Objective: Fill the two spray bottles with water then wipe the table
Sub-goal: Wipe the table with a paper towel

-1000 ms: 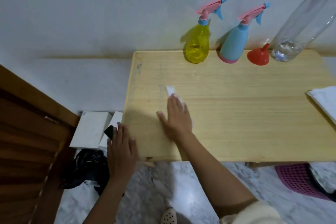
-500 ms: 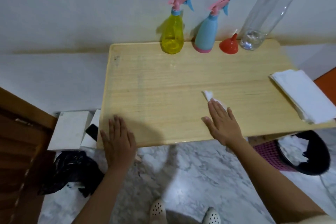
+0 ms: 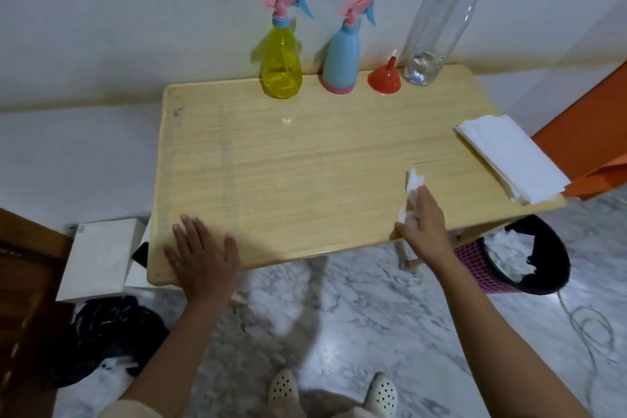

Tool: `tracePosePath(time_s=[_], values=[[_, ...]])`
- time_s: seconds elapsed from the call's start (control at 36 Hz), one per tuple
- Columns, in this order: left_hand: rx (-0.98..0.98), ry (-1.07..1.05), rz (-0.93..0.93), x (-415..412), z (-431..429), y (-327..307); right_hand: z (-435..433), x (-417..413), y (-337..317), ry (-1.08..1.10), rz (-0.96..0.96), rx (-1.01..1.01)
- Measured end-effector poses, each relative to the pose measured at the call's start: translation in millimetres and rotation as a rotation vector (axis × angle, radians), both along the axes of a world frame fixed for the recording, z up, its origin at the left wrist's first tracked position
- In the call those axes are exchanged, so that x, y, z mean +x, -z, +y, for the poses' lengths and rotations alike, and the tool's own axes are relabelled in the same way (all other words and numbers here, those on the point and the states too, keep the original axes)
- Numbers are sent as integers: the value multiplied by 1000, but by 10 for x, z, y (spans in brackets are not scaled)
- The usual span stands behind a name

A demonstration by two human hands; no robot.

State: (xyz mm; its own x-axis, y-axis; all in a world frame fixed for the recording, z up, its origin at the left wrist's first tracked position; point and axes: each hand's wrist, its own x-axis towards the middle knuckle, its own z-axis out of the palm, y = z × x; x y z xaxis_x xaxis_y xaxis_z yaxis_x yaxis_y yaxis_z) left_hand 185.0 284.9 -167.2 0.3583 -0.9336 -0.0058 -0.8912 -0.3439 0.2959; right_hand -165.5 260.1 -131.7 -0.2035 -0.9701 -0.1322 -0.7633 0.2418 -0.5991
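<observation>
A yellow spray bottle [image 3: 281,69] and a light blue spray bottle [image 3: 341,59], both with pink triggers, stand upright at the back edge of the low wooden table [image 3: 288,166]. My right hand [image 3: 425,226] presses a crumpled white tissue [image 3: 412,195] flat on the table near its front right edge. My left hand [image 3: 200,256] lies flat, fingers spread, on the front left corner and holds nothing.
A red funnel [image 3: 384,76] and a big clear plastic bottle [image 3: 437,20] stand beside the sprayers. A stack of white tissues [image 3: 512,158] lies at the right edge. A pink basket with a black liner [image 3: 522,256] stands below right. White boxes [image 3: 96,256] sit on the left floor.
My right hand has slid the tissue from the table's left middle across to the front right edge. The left hand has stayed at the front left corner.
</observation>
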Motion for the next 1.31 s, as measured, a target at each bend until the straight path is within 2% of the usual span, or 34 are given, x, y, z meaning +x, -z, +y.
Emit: tracePosePath(time_s=[0.14, 0.22, 0.61, 0.75, 0.94, 1.08, 1.31], values=[[11, -124, 89, -155, -98, -66, -181, -248, -107, -263, 89, 145], [51, -152, 100, -209, -132, -103, -236, -324, -202, -356, 94, 158], [45, -143, 74, -454, 31, -151, -189, -502, -205, -380, 125, 28], [73, -125, 52, -582, 96, -173, -316, -550, -212, -477, 218, 134], [88, -161, 59, -882, 169, -149, -183, -578, -111, -500, 137, -17], [96, -178, 142, -1171, 145, -176, -154, -498, -58, -560, 67, -26], [70, -85, 262, -1992, 239, -313, 196, -652, 49, -540, 31, -125]])
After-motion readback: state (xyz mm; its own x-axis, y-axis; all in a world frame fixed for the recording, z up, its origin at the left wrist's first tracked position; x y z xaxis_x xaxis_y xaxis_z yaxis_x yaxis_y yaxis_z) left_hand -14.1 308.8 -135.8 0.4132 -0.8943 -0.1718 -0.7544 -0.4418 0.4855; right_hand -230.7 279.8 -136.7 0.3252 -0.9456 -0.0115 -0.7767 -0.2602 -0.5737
